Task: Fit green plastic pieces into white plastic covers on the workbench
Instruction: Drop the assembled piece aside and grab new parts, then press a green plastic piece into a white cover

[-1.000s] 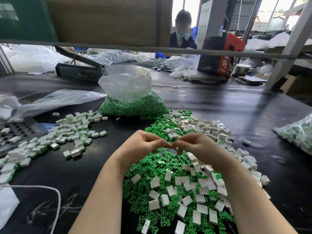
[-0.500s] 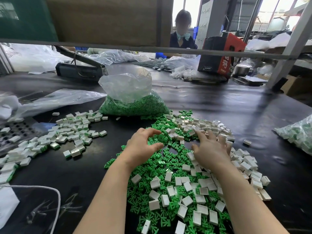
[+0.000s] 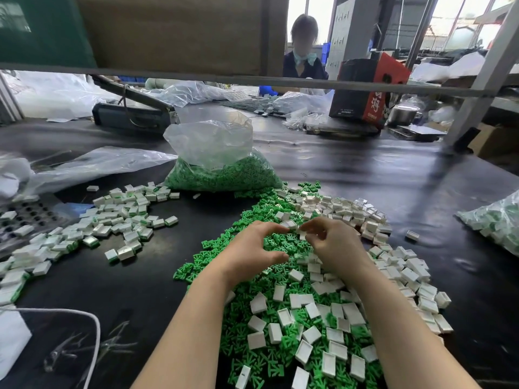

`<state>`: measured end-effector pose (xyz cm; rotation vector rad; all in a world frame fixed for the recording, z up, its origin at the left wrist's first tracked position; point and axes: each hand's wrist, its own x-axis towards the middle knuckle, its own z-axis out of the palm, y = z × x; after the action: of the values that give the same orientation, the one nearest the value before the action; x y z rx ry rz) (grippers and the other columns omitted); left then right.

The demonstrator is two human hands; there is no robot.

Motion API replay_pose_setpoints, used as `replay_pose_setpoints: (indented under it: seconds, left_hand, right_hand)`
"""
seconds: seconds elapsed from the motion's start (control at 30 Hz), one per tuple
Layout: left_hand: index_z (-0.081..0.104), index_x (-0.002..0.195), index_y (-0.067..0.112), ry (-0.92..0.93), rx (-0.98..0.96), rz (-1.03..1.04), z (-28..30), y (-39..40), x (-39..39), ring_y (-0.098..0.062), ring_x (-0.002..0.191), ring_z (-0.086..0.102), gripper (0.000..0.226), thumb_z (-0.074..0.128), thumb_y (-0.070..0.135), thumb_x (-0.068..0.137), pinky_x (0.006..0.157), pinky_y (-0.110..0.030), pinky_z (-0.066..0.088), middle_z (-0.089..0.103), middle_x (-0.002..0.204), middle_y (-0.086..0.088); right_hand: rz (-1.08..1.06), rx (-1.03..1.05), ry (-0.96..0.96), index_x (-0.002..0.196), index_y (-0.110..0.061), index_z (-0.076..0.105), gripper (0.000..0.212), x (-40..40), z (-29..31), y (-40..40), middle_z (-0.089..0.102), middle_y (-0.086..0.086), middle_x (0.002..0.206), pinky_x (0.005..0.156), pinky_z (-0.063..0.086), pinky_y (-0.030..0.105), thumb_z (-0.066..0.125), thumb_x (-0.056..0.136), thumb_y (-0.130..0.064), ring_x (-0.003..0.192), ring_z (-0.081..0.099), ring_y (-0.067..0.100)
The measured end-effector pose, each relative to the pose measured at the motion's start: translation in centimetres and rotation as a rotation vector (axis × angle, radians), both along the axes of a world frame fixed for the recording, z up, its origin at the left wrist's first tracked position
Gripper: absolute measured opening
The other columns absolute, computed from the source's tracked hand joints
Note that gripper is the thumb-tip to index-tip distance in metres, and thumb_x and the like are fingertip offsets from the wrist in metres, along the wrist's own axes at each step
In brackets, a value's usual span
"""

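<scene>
- Daylight pours in through the windows (image 3: 460, 21) at the far top right, which are blown out to near white.
- The dark counter (image 3: 351, 175) carries broad pale glare streaks from that light.
- Under the overhead shelf (image 3: 168, 32) the near scene is evenly, softly lit, with faint shadows.
- The right hand's fingers (image 3: 311, 234) are smeared by motion blur.
- Straight bars bow at the edges: wide-angle distortion.
- The distant person's face is blurred.

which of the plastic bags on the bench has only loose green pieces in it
The upright clear bag at the far end of the loose pile, its lower half packed solid green. The bag at the right edge holds white covers with green in them; the left one lies flat.
</scene>
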<state>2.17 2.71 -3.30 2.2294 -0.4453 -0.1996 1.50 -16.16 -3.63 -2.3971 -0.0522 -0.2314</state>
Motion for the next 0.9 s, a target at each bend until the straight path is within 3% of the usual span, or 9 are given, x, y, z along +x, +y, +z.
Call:
replay_pose_setpoints:
  seconds: [0.03,0.1,0.13,0.2,0.4,0.5,0.63,0.77,0.9]
  left_hand:
    - [0.055,0.130,0.038,-0.007,0.002,0.016,0.0,0.2,0.0,-0.009,0.125,0.045,0.049,0.073,0.030,0.084,0.104,-0.026,0.032,0.048,0.137,0.012]
    - [0.055,0.129,0.038,-0.010,0.009,0.034,0.0,0.4,0.0,-0.009,0.122,0.045,0.047,0.072,0.030,0.086,0.101,-0.026,0.032,0.048,0.137,0.011]
    - [0.055,0.128,0.038,-0.011,0.016,0.039,0.0,0.4,0.0,-0.009,0.121,0.046,0.046,0.072,0.030,0.086,0.100,-0.026,0.033,0.048,0.137,0.011]
    - [0.056,0.128,0.037,-0.013,0.033,0.044,0.0,0.3,0.0,-0.011,0.122,0.046,0.044,0.071,0.031,0.087,0.101,-0.027,0.034,0.048,0.136,0.010]
    - [0.058,0.127,0.033,-0.017,0.073,0.073,-0.2,0.2,0.0,-0.012,0.123,0.047,0.040,0.069,0.031,0.088,0.105,-0.030,0.035,0.049,0.134,0.010]
    - [0.059,0.126,0.032,-0.047,0.053,0.094,-0.2,0.2,0.0,-0.009,0.119,0.048,0.039,0.069,0.028,0.089,0.103,-0.027,0.035,0.051,0.132,0.011]
    - [0.061,0.123,0.034,-0.086,-0.003,0.098,-0.3,0.0,0.1,-0.006,0.111,0.054,0.038,0.070,0.022,0.088,0.095,-0.022,0.040,0.060,0.119,0.011]
    - [0.067,0.115,0.034,-0.108,-0.248,0.082,0.1,-0.6,0.0,-0.001,0.088,0.062,0.038,0.074,0.013,0.084,0.080,-0.025,0.055,0.065,0.098,0.011]
    - [0.075,0.089,0.019,-0.117,-0.518,0.103,0.8,-0.8,-0.2,-0.002,0.069,0.065,0.011,0.077,0.013,0.081,0.066,-0.018,0.053,0.071,0.080,0.002]
  right_hand:
    - [-0.015,-0.023,-0.020,0.109,-0.028,0.069,0.022,0.1,-0.2,-0.1,0.070,-0.005,0.106,0.074,0.052,0.022,0.059,0.095,-0.015,0.085,0.064,0.007]
    - [-0.015,-0.162,0.015,0.122,-0.035,0.063,0.032,0.2,-0.7,-0.2,0.064,-0.004,0.124,0.092,0.049,0.032,0.052,0.098,-0.018,0.107,0.058,0.015]
    - [0.000,-0.268,0.064,0.131,-0.039,0.056,0.038,0.3,-0.9,-0.2,0.056,-0.005,0.137,0.104,0.041,0.038,0.046,0.100,-0.020,0.123,0.048,0.020]
    - [0.032,-0.404,0.139,0.140,-0.046,0.042,0.044,0.4,-1.1,0.0,0.040,-0.009,0.151,0.114,0.026,0.044,0.039,0.103,-0.025,0.138,0.029,0.025]
    - [-0.025,-0.374,0.060,0.103,-0.039,0.064,0.012,0.3,-0.6,0.1,0.062,-0.010,0.118,0.101,0.039,0.040,0.059,0.093,-0.032,0.116,0.047,0.019]
    - [-0.035,-0.345,0.036,0.103,-0.030,0.061,0.012,0.1,-0.5,0.0,0.064,-0.006,0.108,0.097,0.043,0.037,0.061,0.091,-0.027,0.108,0.052,0.018]
    - [-0.042,-0.135,-0.017,0.100,-0.021,0.061,0.010,-0.1,0.0,0.2,0.066,-0.004,0.094,0.082,0.051,0.032,0.064,0.090,-0.019,0.091,0.060,0.016]
    - [0.063,0.509,0.141,0.102,-0.017,0.062,0.018,-0.4,1.3,1.2,0.069,0.006,0.093,0.067,0.049,0.025,0.072,0.086,-0.018,0.080,0.066,0.014]
    - [0.143,0.641,0.140,0.103,-0.018,0.064,0.015,-0.4,1.5,1.8,0.073,-0.005,0.084,0.062,0.042,0.016,0.068,0.089,-0.021,0.067,0.062,-0.004]
